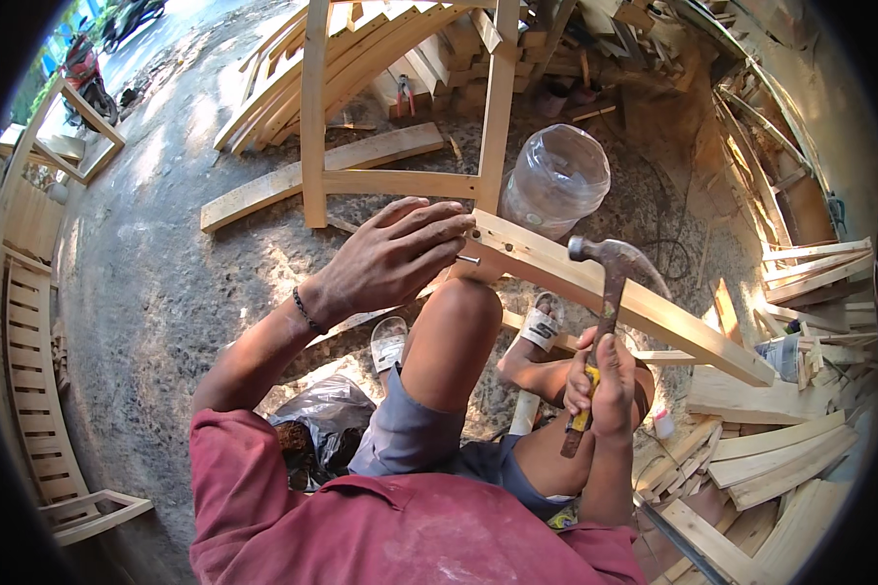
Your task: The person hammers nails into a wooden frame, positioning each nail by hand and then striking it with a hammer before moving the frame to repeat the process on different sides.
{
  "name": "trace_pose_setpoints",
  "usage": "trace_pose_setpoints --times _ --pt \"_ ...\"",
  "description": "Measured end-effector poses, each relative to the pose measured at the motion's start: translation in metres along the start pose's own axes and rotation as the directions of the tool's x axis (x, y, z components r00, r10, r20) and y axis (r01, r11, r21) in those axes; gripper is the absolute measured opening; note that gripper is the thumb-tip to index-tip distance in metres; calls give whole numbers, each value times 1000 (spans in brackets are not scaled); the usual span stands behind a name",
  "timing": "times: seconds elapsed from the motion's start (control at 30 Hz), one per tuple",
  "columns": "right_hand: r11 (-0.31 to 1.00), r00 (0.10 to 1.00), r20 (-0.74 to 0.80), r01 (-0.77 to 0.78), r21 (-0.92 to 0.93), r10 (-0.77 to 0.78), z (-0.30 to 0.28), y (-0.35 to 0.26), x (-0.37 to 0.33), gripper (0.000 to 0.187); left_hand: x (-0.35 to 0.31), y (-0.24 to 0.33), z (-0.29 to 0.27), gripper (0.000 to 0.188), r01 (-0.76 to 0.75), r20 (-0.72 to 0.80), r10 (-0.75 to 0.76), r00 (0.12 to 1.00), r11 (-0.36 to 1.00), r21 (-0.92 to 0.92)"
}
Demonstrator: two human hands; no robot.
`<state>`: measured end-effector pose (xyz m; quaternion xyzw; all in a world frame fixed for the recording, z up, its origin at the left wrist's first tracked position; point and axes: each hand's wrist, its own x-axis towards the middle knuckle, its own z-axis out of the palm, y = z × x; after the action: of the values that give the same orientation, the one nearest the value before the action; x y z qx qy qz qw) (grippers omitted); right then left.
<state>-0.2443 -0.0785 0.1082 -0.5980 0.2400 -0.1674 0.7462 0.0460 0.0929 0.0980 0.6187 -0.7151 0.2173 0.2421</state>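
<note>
My left hand (400,255) lies with fingers stretched out against the end of a wooden frame, its thumb hidden. A nail (469,259) sticks out beside the fingertips. The frame's long beam (556,261) slants from there to the lower right, over my knees, with dark holes near its upper end. My right hand (610,385) is wrapped round the yellow and black handle of a claw hammer (615,278). The hammer's head is up, above the beam and apart from the nail.
A wooden frame section (400,183) stands just beyond my left hand. Behind the beam is a clear plastic jug (559,175). A plank (263,195) and pliers (404,93) lie farther off. Cut wood (780,448) is piled at right; a slatted wooden piece (34,361) stands at left.
</note>
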Motion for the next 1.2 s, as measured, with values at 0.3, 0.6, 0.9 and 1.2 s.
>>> trace_pose_setpoints --times 0.3,0.6,0.9,1.2 --pt "1000 999 41 -7 2 7 -10 28 -2 33 5 6 -2 18 -25 31 25 999 1000 -19" --pt "1000 1000 14 22 -3 -22 -13 42 -3 37 -2 -6 -12 26 150 75 -150 986 989 2" --pt "999 1000 2 -18 48 18 -14 40 -7 36 9 -9 -17 16 238 159 -229 960 970 -40" --pt "1000 1000 5 7 6 -7 -14 42 -6 37 18 -11 -12 18 226 193 -208 959 971 -77"
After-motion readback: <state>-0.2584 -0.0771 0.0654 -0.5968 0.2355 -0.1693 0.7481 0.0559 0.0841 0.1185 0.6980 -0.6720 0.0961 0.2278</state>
